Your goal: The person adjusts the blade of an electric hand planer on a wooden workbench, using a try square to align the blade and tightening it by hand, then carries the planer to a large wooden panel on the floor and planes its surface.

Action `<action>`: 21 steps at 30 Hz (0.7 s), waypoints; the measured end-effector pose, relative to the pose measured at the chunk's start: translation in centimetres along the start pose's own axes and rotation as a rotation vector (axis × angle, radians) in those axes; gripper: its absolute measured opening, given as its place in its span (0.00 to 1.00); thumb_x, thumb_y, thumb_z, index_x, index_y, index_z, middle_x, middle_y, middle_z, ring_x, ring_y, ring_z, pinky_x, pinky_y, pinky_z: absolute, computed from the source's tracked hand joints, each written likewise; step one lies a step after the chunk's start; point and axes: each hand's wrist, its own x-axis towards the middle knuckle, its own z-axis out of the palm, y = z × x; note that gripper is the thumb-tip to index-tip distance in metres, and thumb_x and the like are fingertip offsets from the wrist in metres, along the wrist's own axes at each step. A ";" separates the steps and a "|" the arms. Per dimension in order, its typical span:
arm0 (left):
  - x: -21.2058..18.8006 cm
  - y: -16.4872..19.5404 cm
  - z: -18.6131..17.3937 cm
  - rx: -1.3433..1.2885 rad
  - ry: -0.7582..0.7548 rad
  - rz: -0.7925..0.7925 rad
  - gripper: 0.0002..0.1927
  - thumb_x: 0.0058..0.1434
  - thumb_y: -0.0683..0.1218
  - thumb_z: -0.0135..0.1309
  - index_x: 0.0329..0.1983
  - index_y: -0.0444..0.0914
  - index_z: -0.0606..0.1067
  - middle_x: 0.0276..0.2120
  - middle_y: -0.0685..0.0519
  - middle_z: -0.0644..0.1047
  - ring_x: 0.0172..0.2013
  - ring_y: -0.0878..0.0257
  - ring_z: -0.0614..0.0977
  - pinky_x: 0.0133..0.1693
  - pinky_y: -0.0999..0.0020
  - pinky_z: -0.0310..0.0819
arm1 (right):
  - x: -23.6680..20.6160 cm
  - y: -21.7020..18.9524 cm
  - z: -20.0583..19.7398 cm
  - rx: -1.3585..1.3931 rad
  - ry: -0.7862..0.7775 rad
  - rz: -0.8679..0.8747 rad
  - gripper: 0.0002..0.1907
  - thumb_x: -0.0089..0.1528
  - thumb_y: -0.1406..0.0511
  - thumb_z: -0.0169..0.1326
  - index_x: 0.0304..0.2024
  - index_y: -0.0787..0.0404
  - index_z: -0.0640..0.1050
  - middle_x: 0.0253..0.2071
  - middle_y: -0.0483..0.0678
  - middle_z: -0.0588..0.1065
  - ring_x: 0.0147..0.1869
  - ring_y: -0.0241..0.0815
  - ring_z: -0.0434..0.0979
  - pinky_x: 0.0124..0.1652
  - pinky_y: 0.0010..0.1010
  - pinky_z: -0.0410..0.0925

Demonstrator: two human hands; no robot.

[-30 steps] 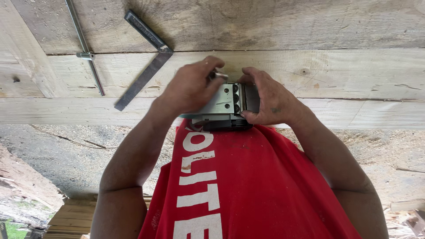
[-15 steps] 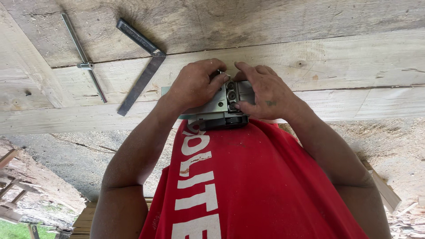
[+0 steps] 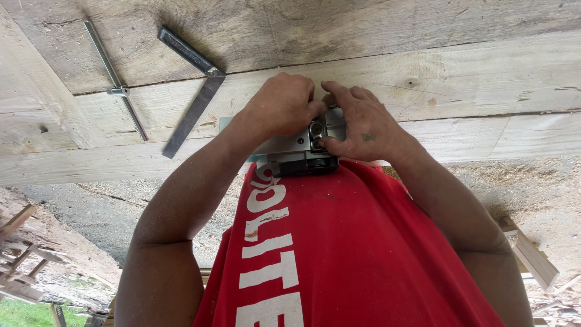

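Across the far half of the view lay wide pale wooden planks (image 3: 472, 79), and against their near edge, above the person's red shirt (image 3: 357, 242), sat a grey and black power tool (image 3: 299, 151) with both hands on it. Left hand (image 3: 281, 109) was curled tight over the tool's left top, while right hand (image 3: 363, 124) pinched a small part at its right side between thumb and fingers. Farther left on the planks rested a dark metal square (image 3: 193, 88) and a thin metal rod (image 3: 115, 75).
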 end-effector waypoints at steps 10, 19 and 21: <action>-0.8 -0.5 0.3 0.234 -0.014 0.291 0.14 0.64 0.50 0.54 0.52 0.46 0.78 0.40 0.52 0.82 0.45 0.55 0.83 0.49 0.56 0.76 | -0.1 -0.5 -0.1 -0.017 0.001 0.012 0.55 0.49 0.54 0.64 0.73 0.62 0.55 0.56 0.56 0.75 0.63 0.56 0.68 0.66 0.45 0.58; -2.6 -15.0 -2.3 -0.159 0.713 -0.331 0.14 0.72 0.52 0.57 0.54 0.40 0.73 0.47 0.48 0.82 0.45 0.53 0.85 0.47 0.54 0.78 | -2.8 1.3 1.4 -0.097 0.353 -0.412 0.21 0.57 0.56 0.67 0.49 0.55 0.78 0.50 0.49 0.75 0.60 0.51 0.72 0.67 0.48 0.62; -2.9 -18.3 -0.1 -0.007 0.976 -0.243 0.17 0.71 0.48 0.64 0.54 0.36 0.71 0.45 0.46 0.82 0.46 0.49 0.83 0.45 0.50 0.77 | -3.8 1.1 2.1 -0.005 0.367 -0.541 0.13 0.57 0.60 0.70 0.40 0.54 0.81 0.43 0.45 0.74 0.55 0.48 0.72 0.63 0.44 0.65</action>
